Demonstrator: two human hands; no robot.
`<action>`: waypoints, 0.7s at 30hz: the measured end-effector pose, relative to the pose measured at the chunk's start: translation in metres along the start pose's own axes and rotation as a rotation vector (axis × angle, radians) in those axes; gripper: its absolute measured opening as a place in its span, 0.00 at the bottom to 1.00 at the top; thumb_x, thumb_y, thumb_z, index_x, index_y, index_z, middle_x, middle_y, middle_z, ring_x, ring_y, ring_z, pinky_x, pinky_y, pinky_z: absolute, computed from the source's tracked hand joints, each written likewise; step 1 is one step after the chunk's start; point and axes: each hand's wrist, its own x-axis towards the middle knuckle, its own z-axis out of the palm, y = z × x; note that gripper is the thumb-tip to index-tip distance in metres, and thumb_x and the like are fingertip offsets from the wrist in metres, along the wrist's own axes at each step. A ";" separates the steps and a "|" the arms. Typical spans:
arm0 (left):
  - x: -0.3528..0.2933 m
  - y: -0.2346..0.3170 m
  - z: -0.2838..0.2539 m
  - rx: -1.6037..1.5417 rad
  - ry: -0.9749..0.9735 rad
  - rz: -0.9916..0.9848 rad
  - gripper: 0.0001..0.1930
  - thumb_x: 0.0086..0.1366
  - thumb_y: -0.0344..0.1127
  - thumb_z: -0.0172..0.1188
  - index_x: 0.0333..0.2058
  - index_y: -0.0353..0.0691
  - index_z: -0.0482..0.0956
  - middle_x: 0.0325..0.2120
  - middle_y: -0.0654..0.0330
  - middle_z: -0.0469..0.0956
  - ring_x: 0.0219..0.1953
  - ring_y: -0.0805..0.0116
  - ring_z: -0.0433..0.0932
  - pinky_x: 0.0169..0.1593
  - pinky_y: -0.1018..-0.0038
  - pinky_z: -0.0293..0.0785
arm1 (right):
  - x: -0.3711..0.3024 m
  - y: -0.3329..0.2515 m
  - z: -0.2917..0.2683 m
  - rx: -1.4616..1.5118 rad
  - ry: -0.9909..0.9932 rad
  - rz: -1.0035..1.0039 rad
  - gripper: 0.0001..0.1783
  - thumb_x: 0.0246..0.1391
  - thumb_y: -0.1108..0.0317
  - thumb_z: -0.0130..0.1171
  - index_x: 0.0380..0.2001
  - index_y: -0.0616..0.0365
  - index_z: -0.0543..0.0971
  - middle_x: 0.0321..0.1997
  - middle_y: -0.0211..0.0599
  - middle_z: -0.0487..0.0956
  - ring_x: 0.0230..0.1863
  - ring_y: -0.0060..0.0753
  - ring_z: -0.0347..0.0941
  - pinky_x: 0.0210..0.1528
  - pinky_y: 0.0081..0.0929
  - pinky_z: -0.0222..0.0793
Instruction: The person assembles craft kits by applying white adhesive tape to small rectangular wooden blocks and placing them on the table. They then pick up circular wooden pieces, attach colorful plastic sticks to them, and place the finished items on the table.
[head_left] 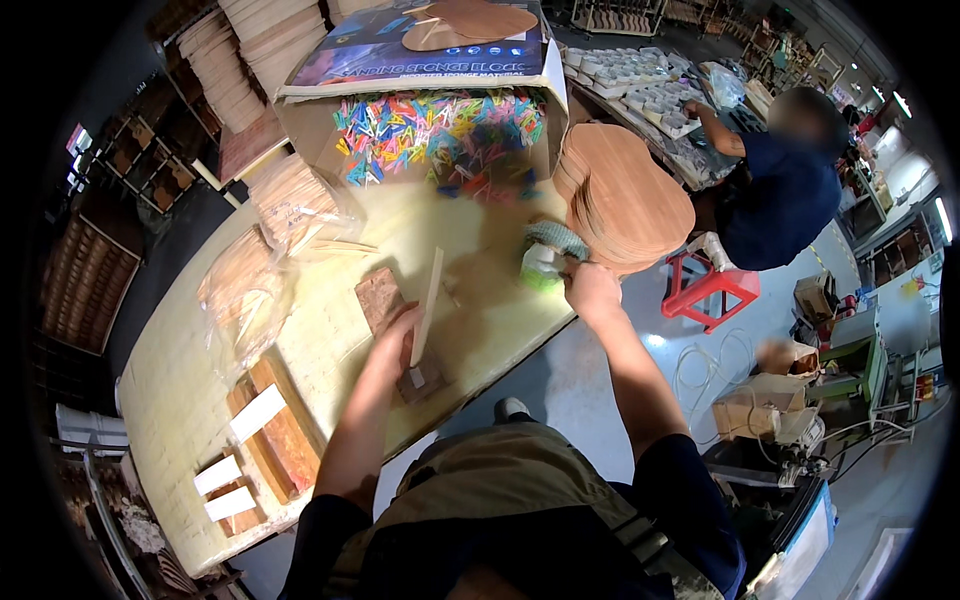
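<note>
My left hand [396,338] is closed round a thin pale wooden strip [430,300], which stands up at a slant from the fist. Just beside that hand a brown wooden block [378,293] rests on the table; a second small dark block [420,382] lies nearer me. My right hand [594,291] is at the table's right edge, fingers curled, against a green and white container [541,268]. A grey-green cloth [557,240] is bunched over the container's top. What the right fingers grip, if anything, is hidden.
A carton [310,135] of coloured clothespins stands at the back, beside stacked guitar-shaped wooden plates [630,195]. Bagged wooden strips [295,205] lie at left; wooden blocks with white labels [275,425] lie near left. Beyond a red stool [708,290], a person [785,205] sits working.
</note>
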 end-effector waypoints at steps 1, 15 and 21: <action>-0.006 -0.002 0.011 -0.041 0.008 -0.047 0.18 0.64 0.39 0.55 0.47 0.33 0.73 0.35 0.57 0.78 0.37 0.68 0.77 0.42 0.75 0.73 | 0.004 0.010 0.003 0.100 0.015 -0.009 0.13 0.48 0.67 0.54 0.36 0.49 0.84 0.34 0.48 0.81 0.37 0.50 0.78 0.43 0.42 0.74; -0.004 -0.025 0.067 -0.809 -0.352 -0.434 0.28 0.66 0.53 0.49 0.51 0.31 0.68 0.34 0.53 0.72 0.32 0.63 0.69 0.34 0.72 0.70 | -0.003 0.052 0.014 1.173 -0.373 0.114 0.14 0.52 0.64 0.63 0.38 0.63 0.82 0.20 0.29 0.76 0.16 0.16 0.67 0.19 0.17 0.61; -0.022 -0.004 0.098 -0.913 -0.406 -0.415 0.27 0.66 0.51 0.49 0.51 0.31 0.67 0.35 0.53 0.71 0.32 0.63 0.68 0.34 0.73 0.70 | -0.074 -0.015 0.003 0.517 0.397 -0.581 0.13 0.49 0.68 0.62 0.40 0.55 0.81 0.25 0.31 0.74 0.21 0.30 0.70 0.23 0.25 0.68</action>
